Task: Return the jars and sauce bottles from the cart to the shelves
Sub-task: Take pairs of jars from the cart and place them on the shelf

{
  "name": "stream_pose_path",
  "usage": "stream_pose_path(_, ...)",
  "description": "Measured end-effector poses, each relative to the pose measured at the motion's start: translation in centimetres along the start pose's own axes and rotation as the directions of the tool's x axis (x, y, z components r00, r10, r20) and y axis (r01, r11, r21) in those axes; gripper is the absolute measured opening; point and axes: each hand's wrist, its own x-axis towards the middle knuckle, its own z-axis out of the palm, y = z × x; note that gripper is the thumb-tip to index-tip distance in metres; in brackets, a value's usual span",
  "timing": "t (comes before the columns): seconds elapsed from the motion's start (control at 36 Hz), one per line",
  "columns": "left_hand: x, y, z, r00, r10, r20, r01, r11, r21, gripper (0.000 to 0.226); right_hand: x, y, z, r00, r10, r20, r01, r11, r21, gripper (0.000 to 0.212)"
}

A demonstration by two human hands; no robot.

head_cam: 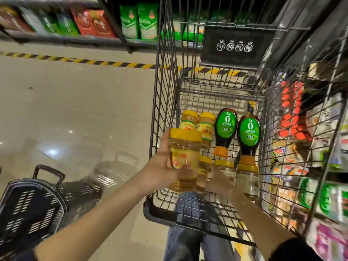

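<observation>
One yellow-lidded jar (185, 159) is gripped in the left hand (162, 166), lifted above the cart (163, 102); the right hand (221, 182) reaches among remaining jars, its grip blurred. Two sauce bottles (226, 129) lie beyond. Next, likely carry the jar to a shelf.

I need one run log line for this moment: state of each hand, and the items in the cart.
left hand: holds yellow-lid jar | right hand: reaching among jars, blurred | cart: two sauce bottles, several jars
</observation>
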Motion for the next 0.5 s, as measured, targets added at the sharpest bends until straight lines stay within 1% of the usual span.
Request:
stream_pose_path(0.08, -1.2, 1.2, -0.7, 0.998, 0.015, -0.059, -0.014, 1.000, 0.012, 0.110, 0.7, -0.1, 0.6, 0.997, 0.072, -0.013, -0.072, 0.997, 0.006, 0.075)
stream_pose_path(0.17, -2.2, 2.0, -1.6, 0.997, 0.035, -0.065, -0.034, 0.999, 0.013, 0.098, 1.6, -0.3, 1.3, 0.991, 0.129, -0.025, -0.129, 0.992, 0.006, 0.071)
stream_pose_path(0.22, -2.7, 2.4, -2.2, 0.997, 0.038, -0.061, -0.038, 0.999, -0.014, 0.091, 2.6, -0.4, 1.8, 0.988, 0.150, -0.035, -0.150, 0.988, -0.024, 0.075)
stream_pose_path(0.28, -3.0, 2.5, -2.7, 0.996, 0.053, -0.066, -0.056, 0.998, -0.038, 0.088, 3.3, -0.6, 1.9, 0.981, 0.192, -0.035, -0.194, 0.979, -0.069, 0.085)
stream_pose_path(0.36, -3.4, 2.4, -3.4, 0.994, 0.075, -0.086, -0.079, 0.995, -0.054, 0.089, 4.0, -0.8, 1.9, 0.977, 0.206, -0.054, -0.210, 0.974, -0.084, 0.085)
stream_pose_path(0.44, -3.6, 2.2, -3.9, 0.989, 0.095, -0.113, -0.103, 0.992, -0.071, 0.086, 4.6, -0.5, 2.5, 0.978, 0.199, -0.069, -0.201, 0.979, -0.030, 0.082)
stream_pose_path(0.5, -3.7, 2.1, -4.1, 0.987, 0.101, -0.125, -0.112, 0.990, -0.084, 0.090, 4.8, -0.7, 3.1, 0.977, 0.196, -0.081, -0.193, 0.980, 0.049, 0.081)
